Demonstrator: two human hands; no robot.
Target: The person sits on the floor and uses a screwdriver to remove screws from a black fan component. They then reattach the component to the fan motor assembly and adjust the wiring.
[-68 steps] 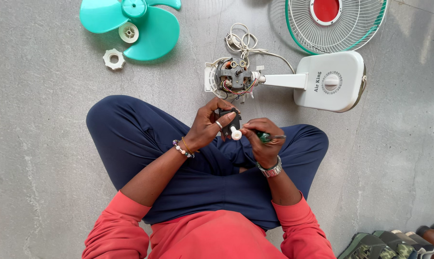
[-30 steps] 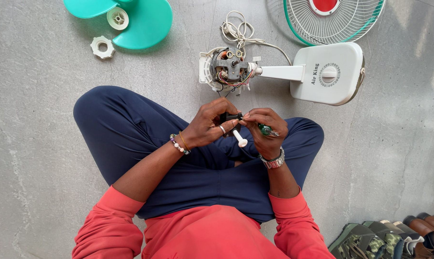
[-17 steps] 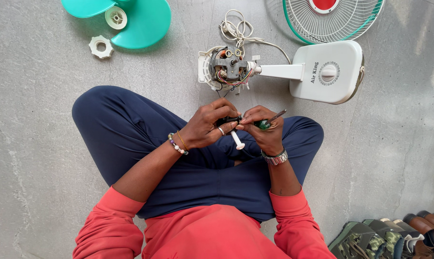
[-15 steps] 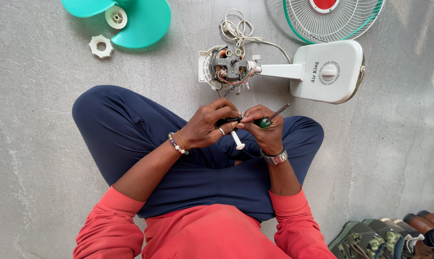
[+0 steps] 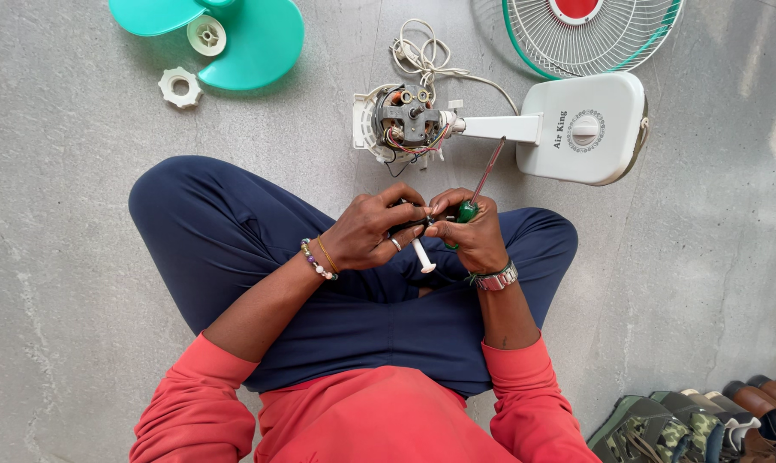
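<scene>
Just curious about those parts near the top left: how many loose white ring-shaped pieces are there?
2. One white ring lies on the floor beside the green fan blade; the other ring sits on the blade itself. More may be hidden.

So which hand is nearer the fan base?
Right. The right hand sits just below the white fan base, holding a screwdriver; the left hand is farther left.

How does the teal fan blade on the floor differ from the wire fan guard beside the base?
The fan blade is solid teal plastic with broad lobes; the fan guard is an open grille of thin white wires with a red centre. The blade lies far left, the guard far right. Both lie flat on the grey floor, detached.
</scene>
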